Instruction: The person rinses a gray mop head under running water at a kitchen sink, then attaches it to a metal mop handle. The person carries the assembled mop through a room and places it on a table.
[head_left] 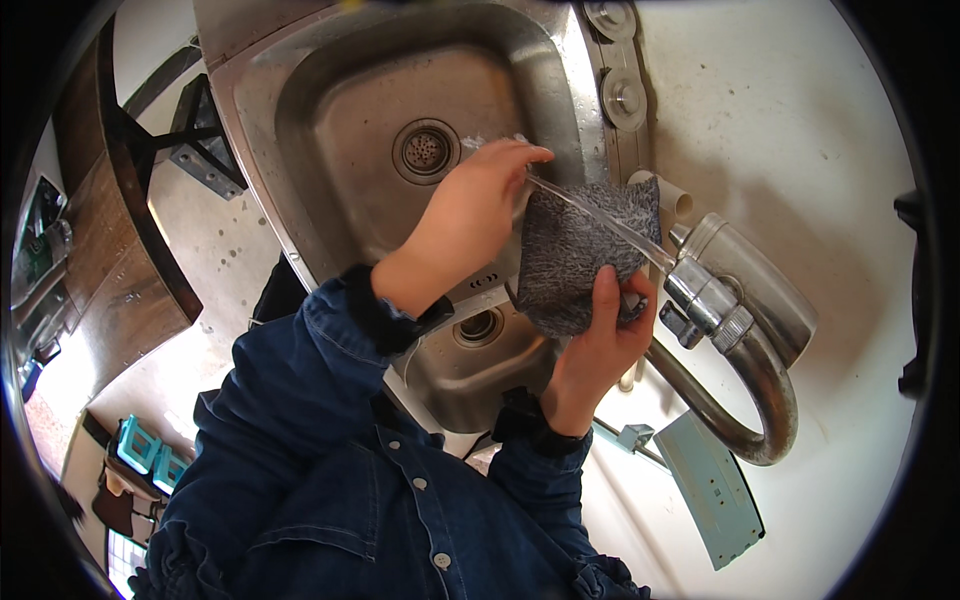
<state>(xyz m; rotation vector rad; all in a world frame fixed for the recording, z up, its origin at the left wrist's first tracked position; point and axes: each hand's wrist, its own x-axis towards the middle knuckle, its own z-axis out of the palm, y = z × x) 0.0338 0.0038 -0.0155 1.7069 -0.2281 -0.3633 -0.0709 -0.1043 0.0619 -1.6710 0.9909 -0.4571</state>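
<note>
My right hand [610, 335] grips a dark grey textured cloth [585, 250] by its lower edge, thumb on top. The cloth hangs spread out over the right side of the steel sink [330, 120]. A stream of water [605, 220] runs from the tap [705, 295] across the cloth's upper part to my left hand [465, 215]. Held over the large basin, my left hand has a finger stretched out to the right and holds nothing that I can see; its other fingers are partly hidden. Water splashes beyond its fingers.
The large basin has a round drain [425, 150], and a smaller basin [455, 375] lies nearer me. Metal lids [624, 98] sit along the sink's right edge. A metal cylinder [765, 280] stands behind the tap. To the left is a brown wooden table [125, 240].
</note>
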